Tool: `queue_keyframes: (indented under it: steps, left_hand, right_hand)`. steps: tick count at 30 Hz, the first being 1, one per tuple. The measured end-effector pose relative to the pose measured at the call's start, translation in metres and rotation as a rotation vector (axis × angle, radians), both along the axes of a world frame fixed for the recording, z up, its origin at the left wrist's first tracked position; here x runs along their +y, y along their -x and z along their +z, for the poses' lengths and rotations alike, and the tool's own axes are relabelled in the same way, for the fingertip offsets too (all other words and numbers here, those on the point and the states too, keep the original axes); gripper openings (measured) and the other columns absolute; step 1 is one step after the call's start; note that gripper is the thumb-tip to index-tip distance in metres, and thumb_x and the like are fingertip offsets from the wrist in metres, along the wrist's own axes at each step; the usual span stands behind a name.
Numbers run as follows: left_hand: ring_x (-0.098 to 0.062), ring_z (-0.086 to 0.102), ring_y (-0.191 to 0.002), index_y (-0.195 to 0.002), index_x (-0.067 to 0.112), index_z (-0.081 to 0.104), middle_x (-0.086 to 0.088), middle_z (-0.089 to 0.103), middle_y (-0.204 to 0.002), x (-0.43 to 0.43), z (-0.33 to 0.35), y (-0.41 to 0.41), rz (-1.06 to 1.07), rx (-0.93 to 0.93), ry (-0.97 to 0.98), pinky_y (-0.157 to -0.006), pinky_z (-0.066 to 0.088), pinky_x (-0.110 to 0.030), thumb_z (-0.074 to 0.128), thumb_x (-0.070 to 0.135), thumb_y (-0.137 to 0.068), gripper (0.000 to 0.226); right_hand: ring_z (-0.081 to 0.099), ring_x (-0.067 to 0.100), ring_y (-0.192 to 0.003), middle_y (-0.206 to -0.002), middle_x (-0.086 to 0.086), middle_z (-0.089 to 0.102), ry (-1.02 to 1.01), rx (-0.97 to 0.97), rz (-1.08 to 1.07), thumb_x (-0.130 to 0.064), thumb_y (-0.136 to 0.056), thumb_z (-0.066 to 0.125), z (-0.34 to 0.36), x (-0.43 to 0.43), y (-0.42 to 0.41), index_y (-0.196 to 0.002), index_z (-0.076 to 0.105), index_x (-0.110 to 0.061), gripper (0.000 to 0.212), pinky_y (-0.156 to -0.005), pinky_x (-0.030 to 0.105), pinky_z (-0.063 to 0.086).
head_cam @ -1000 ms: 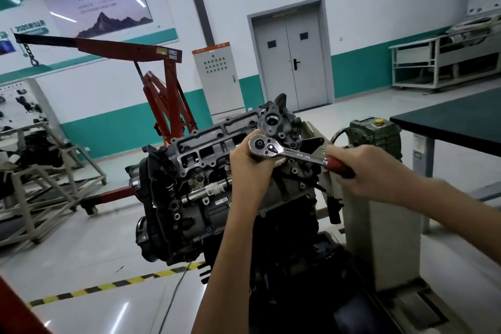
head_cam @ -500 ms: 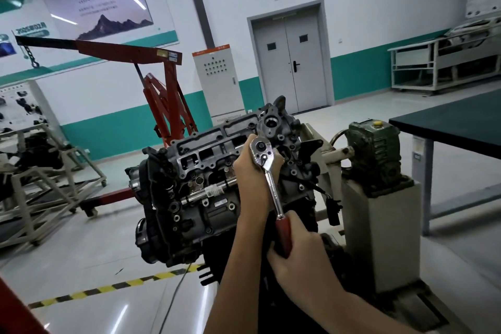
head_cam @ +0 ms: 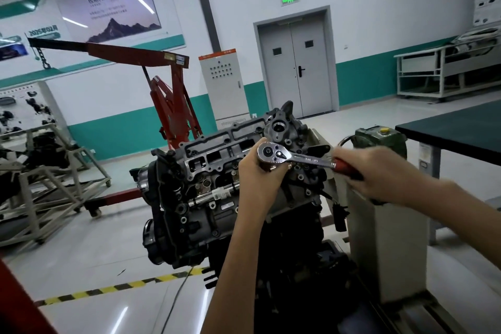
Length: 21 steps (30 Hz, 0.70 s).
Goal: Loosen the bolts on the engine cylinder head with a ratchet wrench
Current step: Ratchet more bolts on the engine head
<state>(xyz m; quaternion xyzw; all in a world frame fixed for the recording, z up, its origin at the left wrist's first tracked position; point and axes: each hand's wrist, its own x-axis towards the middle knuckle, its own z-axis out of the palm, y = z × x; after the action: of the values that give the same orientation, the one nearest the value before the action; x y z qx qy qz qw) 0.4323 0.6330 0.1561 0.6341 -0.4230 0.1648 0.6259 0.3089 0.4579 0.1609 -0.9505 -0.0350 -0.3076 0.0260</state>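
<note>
The engine cylinder head (head_cam: pixel 217 154), grey cast metal with several bolt holes, is tilted on a stand in the middle of the head view. A chrome ratchet wrench (head_cam: pixel 295 158) with a red handle sits with its round head on the cylinder head's right end, shaft pointing right. My left hand (head_cam: pixel 260 171) grips around the socket under the ratchet head. Over to the right, the red handle is wrapped in my right hand (head_cam: pixel 379 173). The bolt under the socket is hidden.
A grey stand column (head_cam: pixel 385 247) with a green gearbox (head_cam: pixel 379 138) stands right of the engine. A dark-topped table (head_cam: pixel 455 133) is at far right. A red engine hoist (head_cam: pixel 168 106) stands behind, metal frames (head_cam: pixel 46 192) at left, a yellow-black floor stripe (head_cam: pixel 108 290) below.
My right hand swung the wrench handle down toward me half a second ago, then back up to the right. My left hand stayed on the ratchet head.
</note>
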Motion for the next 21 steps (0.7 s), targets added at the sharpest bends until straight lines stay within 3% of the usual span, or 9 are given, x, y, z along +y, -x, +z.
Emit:
queue_keyframes:
  steps: [4, 6, 7, 9, 12, 16, 18, 21]
  left_hand:
    - [0.002, 0.053, -0.069, -0.086, 0.022, 0.057, 0.013, 0.057, -0.073, -0.005, -0.008, 0.005, 0.096, -0.102, 0.086, -0.065, 0.042, -0.009, 0.067, -0.007, -0.073, 0.034]
    - [0.002, 0.051, -0.067, -0.085, 0.024, 0.055, 0.012, 0.056, -0.071, -0.009, -0.010, 0.007, 0.114, -0.074, 0.112, -0.064, 0.041, -0.009, 0.065, -0.009, -0.072, 0.037]
    - [0.001, 0.047, -0.062, -0.082, 0.019, 0.054, 0.012, 0.051, -0.067, -0.010, -0.010, 0.007, 0.098, -0.047, 0.110, -0.061, 0.040, -0.010, 0.063, -0.010, -0.073, 0.031]
    - [0.000, 0.038, -0.057, -0.074, 0.013, 0.047, 0.014, 0.044, -0.062, -0.009, -0.008, 0.004, 0.069, -0.023, 0.092, -0.056, 0.035, -0.011, 0.061, -0.009, -0.075, 0.026]
    - [0.001, 0.036, -0.056, -0.069, 0.022, 0.042, 0.020, 0.045, -0.059, -0.004, -0.004, 0.000, 0.059, -0.014, 0.051, -0.056, 0.033, -0.014, 0.058, -0.012, -0.079, 0.039]
    - [-0.004, 0.037, -0.056, -0.063, 0.021, 0.042, 0.014, 0.045, -0.056, -0.005, 0.000, -0.001, 0.025, 0.022, 0.027, -0.055, 0.034, -0.023, 0.057, -0.016, -0.076, 0.042]
    - [-0.005, 0.041, -0.055, -0.064, 0.015, 0.048, 0.012, 0.047, -0.058, -0.003, 0.002, -0.001, -0.017, 0.028, 0.018, -0.055, 0.037, -0.019, 0.061, -0.015, -0.074, 0.034]
    - [-0.004, 0.048, -0.057, -0.072, 0.011, 0.055, 0.006, 0.055, -0.063, 0.000, 0.005, -0.001, -0.038, 0.063, -0.015, -0.058, 0.041, -0.013, 0.066, -0.012, -0.075, 0.026]
  right_hand:
    - [0.050, 0.005, -0.048, -0.059, -0.005, 0.052, -0.477, -0.004, 0.039, -0.009, -0.076, 0.064, -0.057, 0.060, 0.007, -0.091, 0.045, -0.019, 0.026, -0.053, 0.028, 0.049]
    - [0.052, -0.004, -0.050, -0.057, -0.011, 0.046, -0.699, -0.114, 0.038, -0.005, -0.073, 0.066, -0.077, 0.101, 0.002, -0.092, 0.045, -0.021, 0.032, -0.049, 0.005, 0.038]
    - [0.051, -0.011, -0.053, -0.058, -0.013, 0.044, -0.775, -0.128, 0.042, -0.004, -0.073, 0.066, -0.084, 0.119, -0.002, -0.095, 0.046, -0.020, 0.034, -0.046, 0.000, 0.031]
    - [0.050, -0.008, -0.051, -0.061, -0.014, 0.045, -0.826, -0.103, 0.074, -0.007, -0.075, 0.064, -0.091, 0.140, -0.011, -0.097, 0.044, -0.019, 0.032, -0.045, 0.001, 0.030]
    - [0.047, -0.002, -0.048, -0.060, -0.013, 0.045, -0.753, -0.044, 0.065, -0.009, -0.074, 0.064, -0.084, 0.124, -0.008, -0.096, 0.043, -0.019, 0.032, -0.047, 0.004, 0.031]
    - [0.058, 0.016, -0.058, -0.067, -0.002, 0.057, -0.372, 0.079, 0.045, -0.006, -0.075, 0.063, -0.050, 0.053, 0.006, -0.100, 0.046, -0.019, 0.033, -0.056, 0.024, 0.048]
    - [0.058, 0.007, -0.057, -0.068, -0.009, 0.054, -0.164, 0.125, 0.044, -0.006, -0.079, 0.061, -0.020, 0.017, 0.007, -0.097, 0.047, -0.022, 0.028, -0.055, 0.024, 0.052]
    - [0.051, 0.005, -0.054, -0.066, -0.011, 0.052, 0.076, 0.025, 0.012, -0.013, -0.080, 0.061, 0.016, -0.008, 0.001, -0.096, 0.052, -0.019, 0.020, -0.053, 0.014, 0.038]
